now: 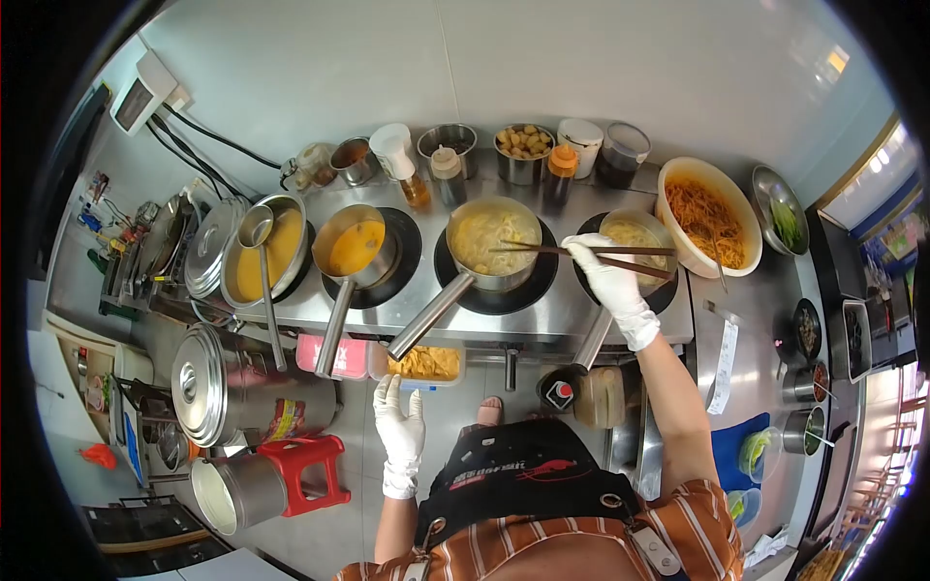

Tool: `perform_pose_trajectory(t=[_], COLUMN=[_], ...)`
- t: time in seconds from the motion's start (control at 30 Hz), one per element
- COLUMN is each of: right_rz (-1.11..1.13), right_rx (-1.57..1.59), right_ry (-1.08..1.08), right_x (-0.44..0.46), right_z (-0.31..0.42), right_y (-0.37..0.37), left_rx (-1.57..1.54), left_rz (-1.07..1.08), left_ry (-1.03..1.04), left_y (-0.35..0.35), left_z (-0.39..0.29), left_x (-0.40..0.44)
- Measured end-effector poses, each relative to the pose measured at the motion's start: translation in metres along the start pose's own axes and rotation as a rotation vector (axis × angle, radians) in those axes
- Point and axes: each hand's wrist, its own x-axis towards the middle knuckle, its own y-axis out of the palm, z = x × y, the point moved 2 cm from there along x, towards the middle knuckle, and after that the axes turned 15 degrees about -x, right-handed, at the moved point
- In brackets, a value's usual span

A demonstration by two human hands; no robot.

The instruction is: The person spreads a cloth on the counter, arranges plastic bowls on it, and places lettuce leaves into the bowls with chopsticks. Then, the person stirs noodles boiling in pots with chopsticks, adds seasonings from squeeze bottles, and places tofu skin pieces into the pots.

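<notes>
Gloved in white, my right hand (616,288) grips a pair of long dark chopsticks (542,249). One end of the chopsticks reaches over the middle saucepan (494,282), which holds pale noodles in yellowish liquid. Their other end crosses above the right saucepan (594,339), also with noodles and partly hidden by the hand. My left hand (399,431), gloved too, is held low in front of the stove with its fingers apart and nothing in them. Closest to it are the middle saucepan's handle and a plastic box of yellow food (426,364).
Another saucepan (356,250) with orange broth and a large pot of yellow soup (284,254) with a ladle (263,259) stand left. A bowl of reddish shredded food (671,235) is right. Squeeze bottles (561,172) line the back. A red stool (308,474) stands on the floor.
</notes>
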Motion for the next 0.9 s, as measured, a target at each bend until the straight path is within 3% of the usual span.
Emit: perform_pose_trajectory(t=[0.07,0.1,0.17,0.27,0.3,0.5,0.63,0.73,0.9], right_rz=[-0.079,-0.149,-0.188,-0.102,-0.044,-0.198,-0.226,-0.356,-0.500], right_rx=[0.047,0.041,0.025,0.028,0.018,0.070,0.149,0.539,0.858], right_ry=[0.055,-0.062,-0.063,-0.153,-0.092,-0.080,0.071,0.267,0.460], right_x=[-0.009,-0.015,-0.031,-0.058,-0.065,-0.085,-0.097,-0.109,-0.125], right_z=[0.018,0.019,0.010,-0.009,-0.011,-0.011,-0.020,-0.017,-0.030], right_y=[-0.021,-0.027,-0.032,-0.027,-0.026,-0.032,-0.039,-0.049,-0.060], left_rx=[0.001,0.005,0.009,0.016,0.017,0.014,-0.017,-0.023,-0.102], left_rz=[0.006,0.007,-0.006,-0.032,-0.042,-0.056,-0.003,0.026,0.056], left_ry=[-0.014,-0.028,-0.035,-0.035,-0.029,0.008,0.048,0.023,-0.084], left_y=[-0.003,-0.004,-0.005,-0.007,-0.006,0.003,0.011,0.017,0.027], left_z=[0.000,0.001,0.006,0.017,0.019,0.013,-0.007,-0.012,-0.012], left_x=[-0.004,-0.005,-0.006,-0.004,-0.003,0.007,0.001,-0.011,-0.027])
